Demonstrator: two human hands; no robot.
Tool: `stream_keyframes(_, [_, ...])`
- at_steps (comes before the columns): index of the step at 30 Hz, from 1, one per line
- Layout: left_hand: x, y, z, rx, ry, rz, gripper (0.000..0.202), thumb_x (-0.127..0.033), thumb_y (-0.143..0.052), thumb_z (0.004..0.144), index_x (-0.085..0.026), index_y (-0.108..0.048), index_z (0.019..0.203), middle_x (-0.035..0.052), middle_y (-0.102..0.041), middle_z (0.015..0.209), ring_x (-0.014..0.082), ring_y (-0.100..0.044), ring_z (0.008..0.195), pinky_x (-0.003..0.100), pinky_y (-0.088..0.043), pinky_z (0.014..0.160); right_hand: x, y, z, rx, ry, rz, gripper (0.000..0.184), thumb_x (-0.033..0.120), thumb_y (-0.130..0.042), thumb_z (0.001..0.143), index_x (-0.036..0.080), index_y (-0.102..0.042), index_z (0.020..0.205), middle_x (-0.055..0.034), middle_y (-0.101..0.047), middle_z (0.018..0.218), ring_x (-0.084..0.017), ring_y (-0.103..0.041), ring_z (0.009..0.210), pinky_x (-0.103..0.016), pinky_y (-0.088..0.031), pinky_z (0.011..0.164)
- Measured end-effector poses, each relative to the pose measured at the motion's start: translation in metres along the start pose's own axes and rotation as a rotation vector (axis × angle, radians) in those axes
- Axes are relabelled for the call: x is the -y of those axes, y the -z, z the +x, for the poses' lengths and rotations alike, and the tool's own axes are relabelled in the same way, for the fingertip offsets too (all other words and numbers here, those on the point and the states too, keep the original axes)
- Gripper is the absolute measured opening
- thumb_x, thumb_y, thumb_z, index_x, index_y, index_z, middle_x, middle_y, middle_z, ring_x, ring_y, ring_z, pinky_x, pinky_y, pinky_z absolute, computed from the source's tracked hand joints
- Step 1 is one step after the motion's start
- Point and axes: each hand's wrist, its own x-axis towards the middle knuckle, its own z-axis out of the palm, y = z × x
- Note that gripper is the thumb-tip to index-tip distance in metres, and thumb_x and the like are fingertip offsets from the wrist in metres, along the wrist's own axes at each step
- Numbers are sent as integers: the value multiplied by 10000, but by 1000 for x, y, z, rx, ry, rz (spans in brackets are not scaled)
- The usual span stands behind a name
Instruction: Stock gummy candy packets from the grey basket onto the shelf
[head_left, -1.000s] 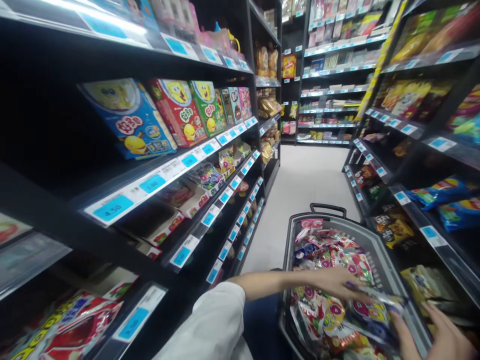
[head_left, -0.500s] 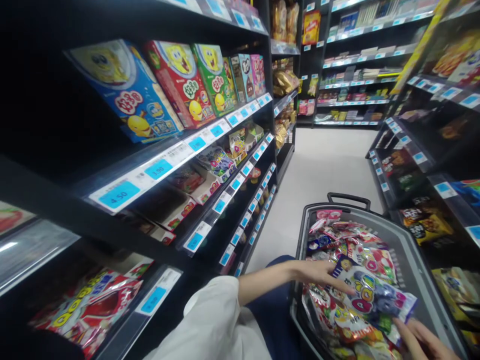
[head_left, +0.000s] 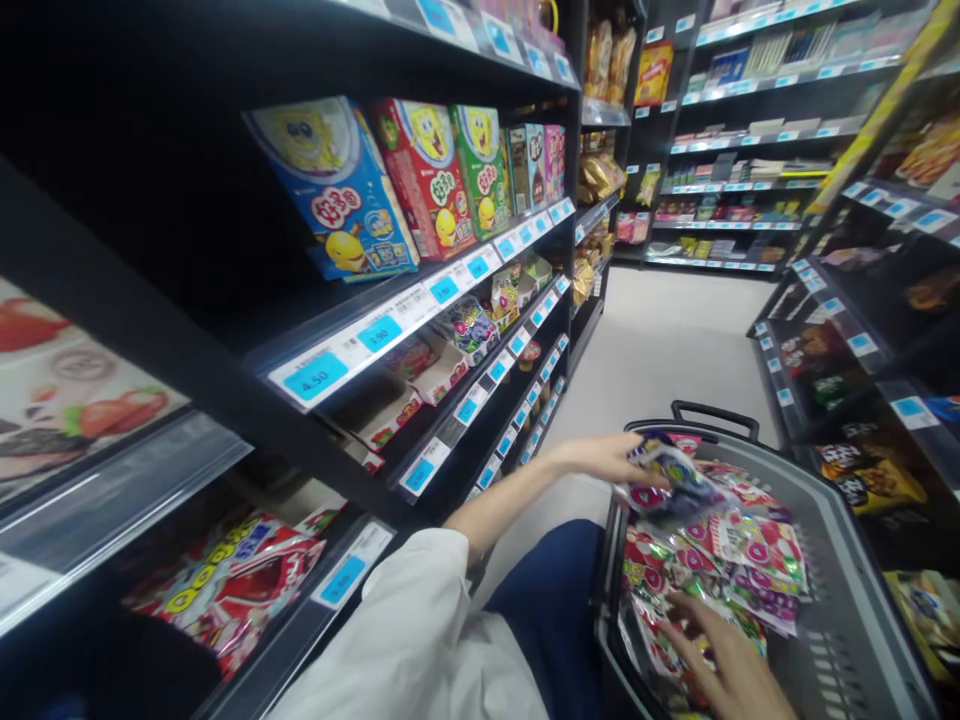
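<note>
My left hand [head_left: 619, 462] is closed on a blue gummy candy bag [head_left: 679, 478], which is smeared by motion. It holds the bag over the far left part of a grey shopping basket [head_left: 840, 520]. In the basket lies a heap of shiny candy bags [head_left: 761, 545], mostly red, white and purple. My right hand [head_left: 724, 650] reaches in from the bottom edge, its fingers apart and resting on the near bags of the heap. Nothing shows gripped in it.
Shelves at my left carry a blue snack box [head_left: 337, 200], a red snack box [head_left: 427, 185] and small gummy bags [head_left: 469, 325] in cartons. A red gummy bag [head_left: 247, 585] lies low at left. More shelves [head_left: 847, 270] stand at right, beyond the basket. Pale aisle floor [head_left: 675, 335] runs ahead.
My left hand has carried the blue bag up and to the left, away from my right hand. My right hand has moved left onto the heap. The view has shifted left.
</note>
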Motion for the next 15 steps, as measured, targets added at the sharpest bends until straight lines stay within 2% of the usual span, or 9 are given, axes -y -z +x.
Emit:
stream_keyframes(2, [-24,30,-22,-148,-6,144,345,-337,-709,905,-145,-701,1192,65,-722,1078,154,-680,835,276,-599,774,2,-18,5,148,24,-13,736,747,-469,914,193,-634,1370,-149,-614,1447,-358,-573,1352,-475,-468,1159])
stream_keyframes(4, [-43,56,-45,-367,27,323,442,-303,-629,953,-194,-620,1381,89,-706,1204,169,-707,846,289,-623,742,6,-34,8,335,40,-46,868,752,-506,883,134,-541,1493,-165,-496,1560,-362,-454,1461,-487,-370,1238])
stream_keyframes(6, [-57,80,-67,-665,104,602,473,-264,-566,986,-206,-576,1456,118,-697,1264,224,-725,986,332,-628,856,10,-43,9,514,29,-79,954,701,-571,854,87,-437,1572,-168,-395,1626,-345,-377,1513,-456,-301,1275])
stream_keyframes(8, [-65,100,-87,-957,230,884,494,-200,-519,998,-225,-557,1490,133,-701,1278,281,-689,1170,380,-568,1028,13,-48,10,630,-6,-101,1007,625,-629,818,60,-364,1608,-181,-372,1636,-340,-385,1508,-430,-293,1275])
stream_keyframes(11, [-71,125,-112,-1260,417,1097,560,-137,-449,999,-297,-510,1532,129,-705,1280,331,-667,1230,455,-520,1083,10,-54,12,659,-45,-85,1018,546,-658,790,52,-333,1619,-210,-455,1581,-352,-474,1440,-430,-351,1233])
stream_keyframes(13, [-71,139,-127,-1355,471,1103,554,-156,-418,1012,-323,-498,1535,118,-705,1283,338,-679,1207,469,-532,1057,8,-57,14,640,-37,-52,1013,507,-688,764,53,-357,1606,-222,-514,1530,-362,-513,1398,-433,-379,1206])
stream_keyframes(15, [-71,151,-139,-1388,520,1051,531,-207,-426,1026,-329,-484,1540,100,-682,1341,319,-656,1254,445,-527,1075,7,-60,15,628,-33,-20,1008,482,-713,738,53,-387,1589,-225,-544,1500,-369,-532,1371,-433,-395,1187])
